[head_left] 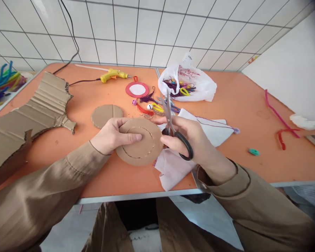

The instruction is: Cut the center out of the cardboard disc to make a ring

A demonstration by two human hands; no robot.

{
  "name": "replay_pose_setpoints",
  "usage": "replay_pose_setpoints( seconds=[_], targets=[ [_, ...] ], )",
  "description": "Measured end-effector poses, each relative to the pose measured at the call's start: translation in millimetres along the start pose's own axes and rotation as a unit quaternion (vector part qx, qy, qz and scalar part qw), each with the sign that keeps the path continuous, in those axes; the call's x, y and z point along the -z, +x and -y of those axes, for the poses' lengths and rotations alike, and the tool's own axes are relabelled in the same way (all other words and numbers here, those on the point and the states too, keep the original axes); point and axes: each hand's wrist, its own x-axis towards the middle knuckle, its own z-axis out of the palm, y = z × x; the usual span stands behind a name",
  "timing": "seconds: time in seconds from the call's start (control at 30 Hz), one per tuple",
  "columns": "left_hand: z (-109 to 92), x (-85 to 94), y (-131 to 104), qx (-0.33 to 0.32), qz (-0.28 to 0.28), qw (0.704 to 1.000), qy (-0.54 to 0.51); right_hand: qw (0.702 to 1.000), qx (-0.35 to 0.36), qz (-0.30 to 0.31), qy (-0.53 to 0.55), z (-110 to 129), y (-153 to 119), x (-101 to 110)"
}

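Note:
My left hand (115,135) grips a round cardboard disc (144,159) by its left side, the thumb lying flat on the face. A rough circular cut line runs inside the disc's rim. In my right hand (191,138) is a pair of scissors (184,146) with black handles, the blades pointing up and away from me. The right fingertips are close to the disc's right edge; whether they touch it I cannot tell. Beyond my left hand lies a second, smaller cardboard circle (106,115). A white cloth (173,168) with dark stitched edges lies under and behind my right hand.
Torn corrugated cardboard (31,115) covers the table's left. A yellow glue gun (112,75) with a black cord, a red-rimmed disc (137,90) and a white plastic bag (204,85) of threads lie at the back. Pipe cleaners (280,113) and a teal bundle (254,152) are right.

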Motion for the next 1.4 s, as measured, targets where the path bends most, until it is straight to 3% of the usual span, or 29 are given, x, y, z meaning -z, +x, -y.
replay_pose_setpoints(
  seconds=[0.13, 0.3, 0.53, 0.7, 0.9, 1.13, 1.4],
  targets=[
    [3, -0.6, 0, 0.004, 0.010, 1.000, -0.011, 0.996, -0.029, 0.072, 0.043, 0, 3, -5],
    [11, 1.6, 4, -0.024, -0.009, 0.997, -0.073, 0.998, -0.025, -0.016, 0.062, 0, 5, -8],
    [4, 3.9, 1, -0.003, -0.008, 0.998, -0.055, 0.996, 0.056, -0.050, 0.042, 3, 7, -3],
    [7, -2.2, 0, 0.008, 0.018, 0.998, -0.065, 1.000, 0.025, -0.018, 0.001, 2, 8, -8],
    [14, -5.1, 0, 0.041, 0.019, 0.997, -0.070, 0.999, 0.032, -0.032, -0.022, 0, 8, -12],
    [3, -6.3, -4, 0.019, 0.007, 1.000, -0.017, 0.999, 0.042, -0.006, 0.000, -2, 4, -14],
    [2, -8.9, -4, 0.045, -0.006, 0.999, 0.004, 0.999, 0.040, 0.011, -0.007, -7, 2, -20]
  ],
)
